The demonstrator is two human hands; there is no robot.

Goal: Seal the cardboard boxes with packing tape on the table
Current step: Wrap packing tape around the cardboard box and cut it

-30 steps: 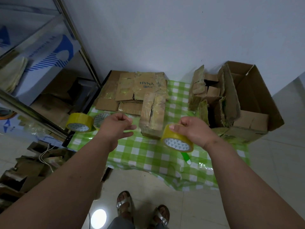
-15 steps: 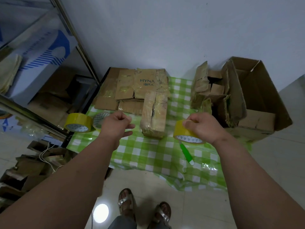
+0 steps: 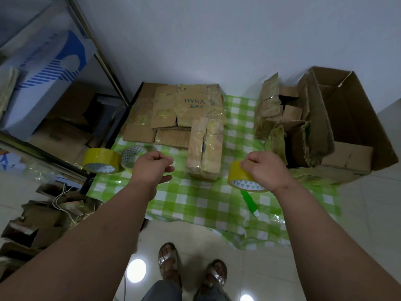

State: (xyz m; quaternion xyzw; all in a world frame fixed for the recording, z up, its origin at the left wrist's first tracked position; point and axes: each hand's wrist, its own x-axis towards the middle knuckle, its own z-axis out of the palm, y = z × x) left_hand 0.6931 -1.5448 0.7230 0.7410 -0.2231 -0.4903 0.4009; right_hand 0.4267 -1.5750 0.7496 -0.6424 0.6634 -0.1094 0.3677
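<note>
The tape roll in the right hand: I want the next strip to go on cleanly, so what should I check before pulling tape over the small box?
1. Roll held: ok. The right hand has a firm grip on the yellow tape roll.
2. Free end of tape found: cannot tell. The left hand is curled with fingertips together, but no strip shows.
3. Small box in reach: ok, it lies between the hands on the checked tablecloth.
4. Box flaps closed: ok; it already looks taped.
5. Cutter ready: cannot tell. A green-handled tool lies below the roll.
</note>
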